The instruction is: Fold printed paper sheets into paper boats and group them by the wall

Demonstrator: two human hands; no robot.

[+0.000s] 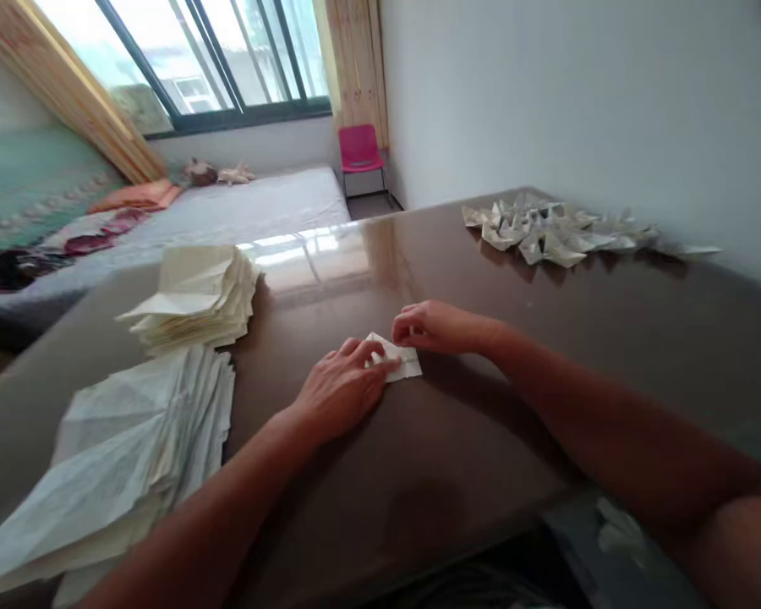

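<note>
A small folded piece of white paper (409, 365) lies on the glossy brown table (482, 457) in front of me. My left hand (346, 381) rests on its left side, fingers stretched out and pressing it to the tabletop. At the paper's upper right edge is my right hand (428, 326), its fingers curled together. Whether those fingertips pinch the paper's edge or only touch it is hard to make out. Part of the paper is hidden under my left fingers.
On the left stand a stack of cream paper sheets (196, 296) and a nearer stack of whitish sheets (120, 440). Several folded paper shapes (539, 228) are heaped at the far right by the wall. Beyond the table are a bed (279, 194) and a pink chair (360, 148).
</note>
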